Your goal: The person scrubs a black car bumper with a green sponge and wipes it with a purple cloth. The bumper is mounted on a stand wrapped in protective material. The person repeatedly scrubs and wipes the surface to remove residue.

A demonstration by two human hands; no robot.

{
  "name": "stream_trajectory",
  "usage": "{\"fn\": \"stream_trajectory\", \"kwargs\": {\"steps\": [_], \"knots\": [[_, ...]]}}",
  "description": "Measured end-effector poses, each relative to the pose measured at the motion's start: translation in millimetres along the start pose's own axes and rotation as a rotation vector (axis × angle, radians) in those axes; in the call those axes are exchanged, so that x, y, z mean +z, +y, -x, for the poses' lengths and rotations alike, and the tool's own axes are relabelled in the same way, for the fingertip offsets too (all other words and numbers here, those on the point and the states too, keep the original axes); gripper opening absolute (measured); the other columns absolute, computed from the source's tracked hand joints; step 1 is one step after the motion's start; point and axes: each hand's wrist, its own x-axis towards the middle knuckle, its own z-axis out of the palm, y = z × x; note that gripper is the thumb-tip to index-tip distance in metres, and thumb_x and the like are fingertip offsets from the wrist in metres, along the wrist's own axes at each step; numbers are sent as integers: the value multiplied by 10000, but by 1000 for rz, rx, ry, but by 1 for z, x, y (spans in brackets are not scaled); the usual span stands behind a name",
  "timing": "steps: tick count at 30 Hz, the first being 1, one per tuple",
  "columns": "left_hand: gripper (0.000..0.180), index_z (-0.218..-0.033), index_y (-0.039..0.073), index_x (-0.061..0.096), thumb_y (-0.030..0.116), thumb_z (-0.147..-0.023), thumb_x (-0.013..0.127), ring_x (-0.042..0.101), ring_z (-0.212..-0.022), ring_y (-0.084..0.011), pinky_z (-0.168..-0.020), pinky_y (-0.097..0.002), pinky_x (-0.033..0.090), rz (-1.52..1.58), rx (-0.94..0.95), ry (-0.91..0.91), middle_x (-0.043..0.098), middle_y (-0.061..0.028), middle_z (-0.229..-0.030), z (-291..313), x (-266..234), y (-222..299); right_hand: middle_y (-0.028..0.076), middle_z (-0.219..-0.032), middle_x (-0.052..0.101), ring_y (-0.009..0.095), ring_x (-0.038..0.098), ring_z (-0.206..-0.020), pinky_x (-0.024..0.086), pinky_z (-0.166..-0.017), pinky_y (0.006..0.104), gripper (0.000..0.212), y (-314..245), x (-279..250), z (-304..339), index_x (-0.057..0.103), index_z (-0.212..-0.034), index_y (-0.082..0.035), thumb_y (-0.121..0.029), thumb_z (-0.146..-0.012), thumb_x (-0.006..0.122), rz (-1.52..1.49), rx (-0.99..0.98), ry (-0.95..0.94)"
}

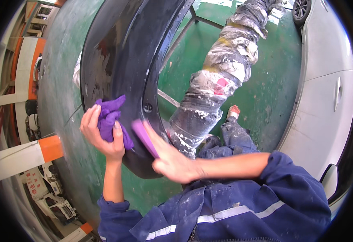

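Note:
A long black car bumper (122, 64), wet and shiny in places, runs away from me. At its near end my left hand (102, 135) is closed on a crumpled purple cloth (110, 121), which rests against the black surface. My right hand (172, 159), a little blurred, lies just to the right. Its fingers are pressed along a flat pinkish-purple pad (144, 138), held at the bumper's near inner edge. The pad's underside is hidden, and its exact kind is unclear. Close above it is a round hole (147, 107) in the bumper.
Right of the bumper stretches a thick bar wrapped in paint-spattered plastic (225, 72), above a metal frame (178, 40). A silver car (325, 92) stands at the right. On the left are orange-and-white shelf beams (27, 155) with parts behind them. The floor (273, 80) is green.

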Motion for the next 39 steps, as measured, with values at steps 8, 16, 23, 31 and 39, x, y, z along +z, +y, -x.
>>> {"fn": "stream_trajectory", "kwargs": {"steps": [8,16,23,31,39], "knots": [[682,-1486,6,514,245,-885,730,409,-1431,-358,-1219,-495,269,59,31,-82,517,-178,-1526,-21,-18,1,105,-1240,664,195,647,-1120,516,-970,346,528,-19,-60,12,543,-1416,28,-213,-951,610,-916,402,304],[682,-1537,2,412,292,-993,704,569,-1239,-274,-1049,-452,451,578,-455,-168,613,-155,-1356,34,-56,97,166,-1335,655,258,665,-1183,526,-1019,405,581,-73,-64,42,503,-1464,62,-229,-982,648,-1016,408,246],[862,-1634,140,44,-80,-1014,602,684,-1116,-218,-967,-367,556,1322,-748,-124,643,-226,-1263,44,-52,127,131,-1319,680,198,657,-1188,531,-1036,374,528,-83,-71,22,541,-1466,37,-130,-991,698,-682,457,85],[773,-1622,57,222,-12,-1003,681,713,-1006,-181,-878,-329,575,1410,-944,-239,738,-194,-1114,56,-59,108,39,-1091,714,135,652,-1050,507,-971,283,372,-65,-86,18,761,-1249,10,102,-934,588,-381,326,39],[226,-1011,-52,716,-125,-947,513,711,-889,-125,-793,-286,586,1203,-906,-379,741,-93,-959,63,-65,91,275,-1639,352,459,379,-1489,302,-1208,580,780,-96,-108,28,550,-1547,-76,-257,-826,786,369,-109,-520]]}}
